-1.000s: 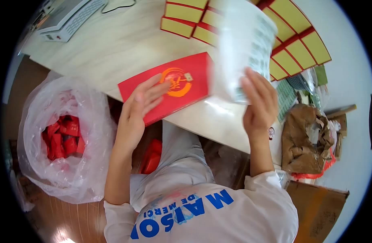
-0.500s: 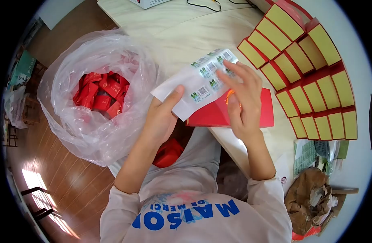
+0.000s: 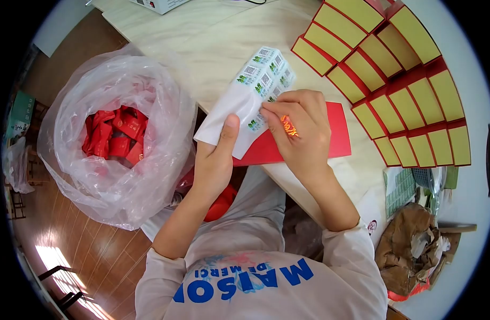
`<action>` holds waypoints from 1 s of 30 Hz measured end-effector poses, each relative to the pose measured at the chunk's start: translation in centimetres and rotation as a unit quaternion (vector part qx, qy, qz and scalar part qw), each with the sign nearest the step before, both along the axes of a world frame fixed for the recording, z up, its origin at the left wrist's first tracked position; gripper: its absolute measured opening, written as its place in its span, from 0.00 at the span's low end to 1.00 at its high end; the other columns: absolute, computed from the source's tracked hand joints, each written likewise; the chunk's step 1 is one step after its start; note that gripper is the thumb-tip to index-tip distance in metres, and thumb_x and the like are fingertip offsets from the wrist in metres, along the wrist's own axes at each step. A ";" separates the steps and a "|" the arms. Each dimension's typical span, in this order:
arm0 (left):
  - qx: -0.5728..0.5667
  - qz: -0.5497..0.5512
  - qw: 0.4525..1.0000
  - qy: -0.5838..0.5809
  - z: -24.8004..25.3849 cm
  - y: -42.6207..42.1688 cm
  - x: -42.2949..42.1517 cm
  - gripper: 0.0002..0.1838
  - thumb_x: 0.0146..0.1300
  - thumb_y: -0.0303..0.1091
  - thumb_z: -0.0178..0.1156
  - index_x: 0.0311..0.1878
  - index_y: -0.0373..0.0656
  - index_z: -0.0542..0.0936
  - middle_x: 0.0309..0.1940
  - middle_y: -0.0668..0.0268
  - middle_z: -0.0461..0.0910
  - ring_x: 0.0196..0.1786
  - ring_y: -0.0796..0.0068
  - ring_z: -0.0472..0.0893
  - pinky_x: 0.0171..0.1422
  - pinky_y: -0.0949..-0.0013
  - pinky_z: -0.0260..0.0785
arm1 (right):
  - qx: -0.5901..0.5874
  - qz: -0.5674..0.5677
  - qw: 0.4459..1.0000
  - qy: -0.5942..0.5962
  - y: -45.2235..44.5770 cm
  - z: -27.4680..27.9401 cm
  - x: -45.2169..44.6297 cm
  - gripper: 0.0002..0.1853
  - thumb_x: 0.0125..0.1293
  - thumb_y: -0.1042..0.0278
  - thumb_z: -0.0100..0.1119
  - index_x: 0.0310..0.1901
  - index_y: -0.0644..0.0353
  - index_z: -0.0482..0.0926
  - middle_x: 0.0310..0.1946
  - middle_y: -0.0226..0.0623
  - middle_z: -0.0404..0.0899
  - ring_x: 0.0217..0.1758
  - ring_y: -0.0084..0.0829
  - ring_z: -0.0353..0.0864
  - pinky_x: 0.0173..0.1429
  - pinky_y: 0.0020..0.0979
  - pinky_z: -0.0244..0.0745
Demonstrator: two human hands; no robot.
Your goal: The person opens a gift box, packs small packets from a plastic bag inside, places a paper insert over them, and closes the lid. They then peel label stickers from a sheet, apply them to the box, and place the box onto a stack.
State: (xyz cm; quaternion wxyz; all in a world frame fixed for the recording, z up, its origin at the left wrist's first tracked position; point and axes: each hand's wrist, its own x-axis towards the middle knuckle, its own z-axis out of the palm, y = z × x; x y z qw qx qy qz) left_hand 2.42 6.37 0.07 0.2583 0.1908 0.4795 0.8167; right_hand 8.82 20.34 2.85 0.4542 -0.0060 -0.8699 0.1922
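Observation:
A white sheet of stickers (image 3: pixel 229 114), printed with QR codes and green-blue marks, is bent in front of me. My left hand (image 3: pixel 215 160) grips its lower left end, thumb on top. My right hand (image 3: pixel 303 128) is closed in a pinch at a sticker on the sheet's right part; its fingers hide that sticker, so I cannot tell how far it is lifted. Below and behind the sheet a flat red box (image 3: pixel 338 130) lies on the table's edge. Orange-gold lettering shows between my right thumb and fingers.
Left stands a clear plastic bag (image 3: pixel 69 170) holding several red packets (image 3: pixel 130 125). Stacked red boxes with yellow ends (image 3: pixel 407 114) rise at the right of the pale table (image 3: pixel 202 58). A red item (image 3: pixel 221 204) lies by my lap. Brown crumpled paper (image 3: pixel 405 250) sits lower right.
My right hand has gone from spread fingers over the sheet to a pinch lower on it. The sheet has turned more upright and bent. The whole view has shifted slightly.

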 end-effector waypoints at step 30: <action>-0.045 0.041 0.997 0.043 0.5 1.3 -3.7 0.22 0.72 0.39 0.54 0.61 0.33 0.70 0.54 0.63 0.75 0.56 0.76 0.73 0.61 0.71 0.64 | 0.090 0.045 0.991 0.083 -0.1 -0.3 -0.1 0.13 0.45 0.78 0.68 0.37 0.62 0.81 0.36 0.37 0.78 0.36 0.36 0.76 0.38 0.34 0.70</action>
